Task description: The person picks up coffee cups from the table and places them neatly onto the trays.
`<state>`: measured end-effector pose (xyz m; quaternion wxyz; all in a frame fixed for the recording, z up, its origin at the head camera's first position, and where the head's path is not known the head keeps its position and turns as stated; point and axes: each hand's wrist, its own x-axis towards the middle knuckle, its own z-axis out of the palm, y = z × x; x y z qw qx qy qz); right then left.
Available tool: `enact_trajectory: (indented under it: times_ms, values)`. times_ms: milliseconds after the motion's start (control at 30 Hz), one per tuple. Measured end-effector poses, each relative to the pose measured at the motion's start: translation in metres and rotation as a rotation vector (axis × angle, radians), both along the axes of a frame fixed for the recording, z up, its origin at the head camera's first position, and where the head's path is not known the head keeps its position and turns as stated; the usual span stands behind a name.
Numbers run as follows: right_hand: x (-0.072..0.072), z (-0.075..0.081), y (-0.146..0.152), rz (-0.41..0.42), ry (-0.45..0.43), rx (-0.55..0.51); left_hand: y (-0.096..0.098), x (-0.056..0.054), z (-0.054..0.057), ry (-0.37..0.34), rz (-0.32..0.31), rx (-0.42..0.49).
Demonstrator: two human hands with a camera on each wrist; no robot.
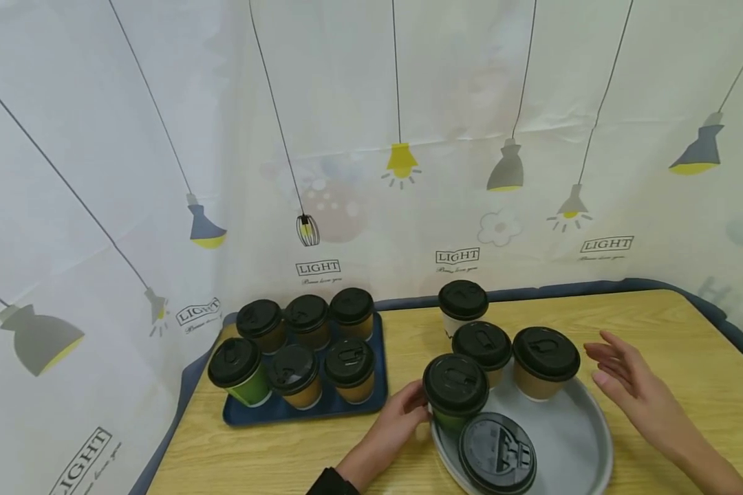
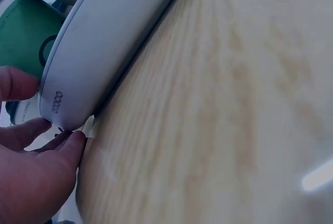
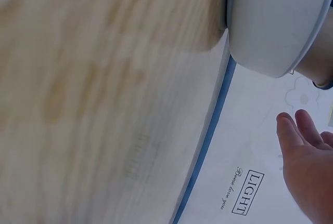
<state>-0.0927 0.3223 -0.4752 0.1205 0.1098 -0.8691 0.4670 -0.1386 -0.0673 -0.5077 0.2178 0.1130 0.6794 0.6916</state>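
My left hand (image 1: 399, 412) rests at the left side of a round grey tray (image 1: 585, 440), beside a green paper cup (image 1: 450, 421) with a black lid. In the left wrist view, its fingertips lie right at the tray's outer wall (image 2: 104, 52). My right hand (image 1: 634, 392) is held off the tray's right side, fingers extended and holding nothing. Near it stands a brown cup (image 1: 535, 386) with a black lid. Another brown lidded cup (image 1: 494, 377) is left of that one, and a black-lidded cup (image 1: 498, 454) is nearest me.
A dark blue rectangular tray (image 1: 380, 371) at left holds several lidded cups, brown ones and a green one (image 1: 250, 388). A white lidded cup (image 1: 461, 323) stands toward the back of the round tray. The wooden table (image 1: 687, 344) meets a lamp-printed curtain (image 1: 359, 103) behind.
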Motion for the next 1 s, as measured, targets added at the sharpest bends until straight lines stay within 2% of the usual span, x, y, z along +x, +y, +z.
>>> enact_trajectory:
  times_ms: [100, 233, 367, 533, 667, 767, 867, 1000]
  values:
    - [0.000, 0.002, 0.001, -0.033, -0.004, 0.014, -0.006, 0.005, 0.001, 0.018, 0.008, -0.011]
    - [0.000, 0.004, 0.002, -0.054, 0.004, 0.028, -0.010, 0.010, 0.002, 0.078, 0.083, -0.063]
    - [-0.001, 0.005, 0.001, -0.068, 0.016, 0.033, -0.005, 0.006, 0.004, 0.075, 0.129, -0.081]
    - [-0.003, 0.005, -0.004, -0.068, 0.015, 0.028, 0.004, -0.007, 0.004, 0.046, 0.087, -0.055]
    - [-0.003, 0.007, -0.006, -0.074, 0.000, 0.042, 0.006, -0.013, 0.001, 0.037, 0.044, -0.043]
    - [-0.003, 0.008, -0.006, -0.082, 0.007, 0.050, 0.006, -0.011, 0.002, 0.059, 0.041, -0.046]
    - [-0.002, 0.010, -0.005, -0.085, 0.016, 0.052, 0.005, -0.005, 0.004, 0.053, 0.054, -0.055]
    - [-0.002, 0.010, -0.004, -0.081, 0.016, 0.048, 0.000, 0.005, 0.008, 0.009, 0.073, -0.086]
